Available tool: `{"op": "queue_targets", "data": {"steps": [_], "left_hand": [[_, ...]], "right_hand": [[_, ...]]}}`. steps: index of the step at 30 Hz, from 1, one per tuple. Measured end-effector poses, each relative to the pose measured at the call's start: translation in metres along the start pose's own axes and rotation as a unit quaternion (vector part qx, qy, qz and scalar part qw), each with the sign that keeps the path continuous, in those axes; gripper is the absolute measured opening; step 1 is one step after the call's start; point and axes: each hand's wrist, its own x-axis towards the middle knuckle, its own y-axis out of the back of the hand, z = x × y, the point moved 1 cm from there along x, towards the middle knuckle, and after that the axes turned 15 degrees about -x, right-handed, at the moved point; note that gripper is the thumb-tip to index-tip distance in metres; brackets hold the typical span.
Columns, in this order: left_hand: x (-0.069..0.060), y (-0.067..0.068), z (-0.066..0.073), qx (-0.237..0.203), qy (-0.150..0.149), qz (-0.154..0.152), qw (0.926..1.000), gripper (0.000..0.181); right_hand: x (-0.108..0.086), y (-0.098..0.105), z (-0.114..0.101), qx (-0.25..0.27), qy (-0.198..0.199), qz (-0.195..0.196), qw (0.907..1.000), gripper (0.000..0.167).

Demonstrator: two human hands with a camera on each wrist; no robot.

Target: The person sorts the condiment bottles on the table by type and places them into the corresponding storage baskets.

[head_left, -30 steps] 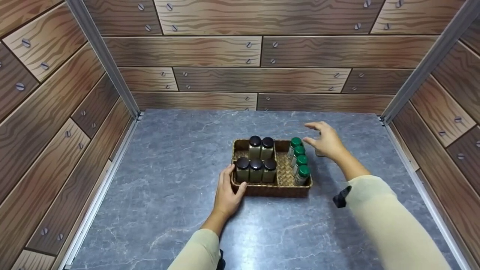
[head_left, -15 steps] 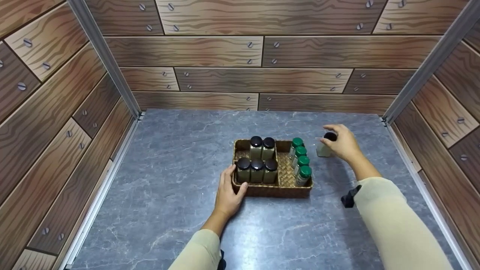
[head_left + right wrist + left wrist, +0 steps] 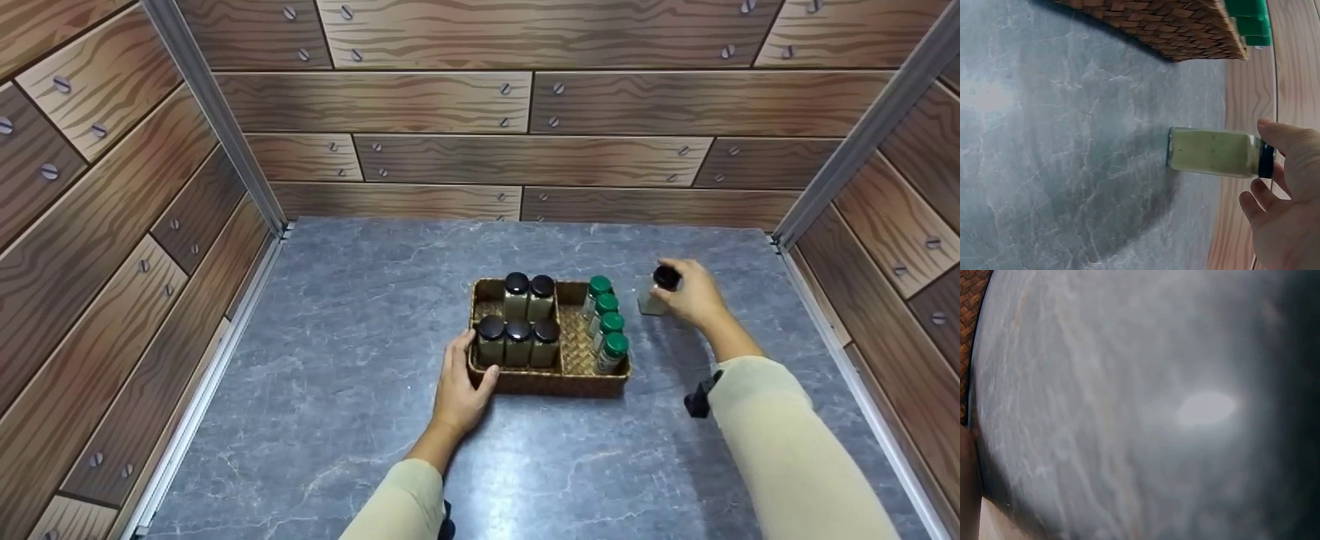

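Observation:
In the head view, a woven basket (image 3: 555, 384) with two compartments stands mid-table. Its left side holds several glass spice jars (image 3: 517, 351) with black lids. Along the right side is a row of small shakers (image 3: 609, 352) with green caps. My left hand (image 3: 459, 390) holds the basket's front left corner, thumb on the front wall and fingers along the left side. To the right of the basket, my right hand (image 3: 694, 296) pinches a separate spice jar (image 3: 1216, 152) by its black lid. In the right wrist view this jar contains something pale green.
A grey marbled tabletop (image 3: 337, 337) lies under everything. Wood-patterned panels (image 3: 435, 105) rise at the back and both sides, with metal rails (image 3: 195, 112) at the corners. In the left wrist view, mostly tabletop shows.
My right hand has moved rightward from beside the green caps to the separate jar and now pinches its lid. The jar leans a little more. My left hand has stayed at the basket corner.

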Motion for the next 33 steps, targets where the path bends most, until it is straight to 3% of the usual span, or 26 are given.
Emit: {"op": "queue_targets", "data": {"steps": [14,23,33], "left_hand": [[-0.0004,-0.0004,-0.0011,0.001,-0.007,-0.001,1.0000,0.072],[-0.0012,0.0003,-0.0025,0.008,0.008,-0.008,0.9999,0.073],[-0.0006,0.0007,-0.0016,0.004,0.002,0.001,1.0000,0.071]], "right_hand": [[0.0044,-0.0058,0.0058,-0.009,-0.034,-0.023,0.9991,0.060],[0.0058,-0.0078,0.0049,-0.011,-0.027,-0.004,0.9996,0.055],[0.0033,-0.0075,0.0026,-0.004,-0.030,0.003,0.9996,0.050]]}}
